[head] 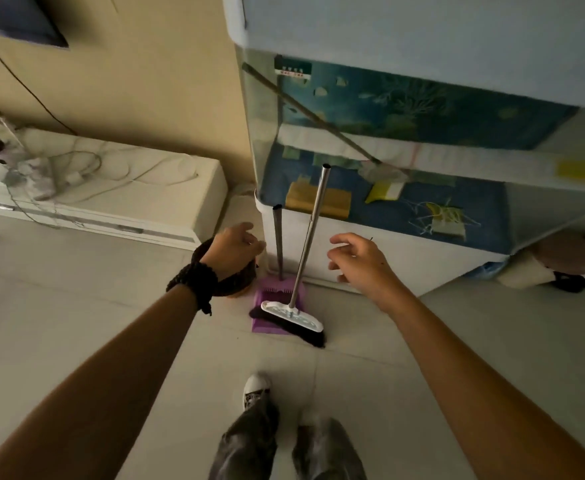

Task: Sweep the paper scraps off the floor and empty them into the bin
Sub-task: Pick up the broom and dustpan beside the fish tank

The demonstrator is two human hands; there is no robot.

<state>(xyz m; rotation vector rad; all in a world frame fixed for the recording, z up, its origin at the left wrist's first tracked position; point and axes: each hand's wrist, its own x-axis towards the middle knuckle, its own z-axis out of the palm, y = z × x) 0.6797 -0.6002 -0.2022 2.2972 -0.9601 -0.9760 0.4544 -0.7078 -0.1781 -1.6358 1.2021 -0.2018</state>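
A broom [293, 318] with a white head, black bristles and a metal pole leans against the white cabinet below a fish tank. Its bristles rest on a purple dustpan [270, 299] whose dark upright handle [278, 244] stands just left of the broom pole [310, 230]. My left hand [232, 251] hovers open to the left of the dustpan handle, with a black beaded band on its wrist. To the right of the broom pole my right hand [360, 261] is open, fingers spread, touching nothing. A small brown bin [237, 285] sits partly hidden under my left wrist.
A fish tank [388, 133] on a white cabinet [353, 251] stands straight ahead. A low white unit [128, 188] with tangled cables lies at the left. Stuffed items [561, 265] sit on the floor at the right. My feet [256, 389] stand on pale floor tiles.
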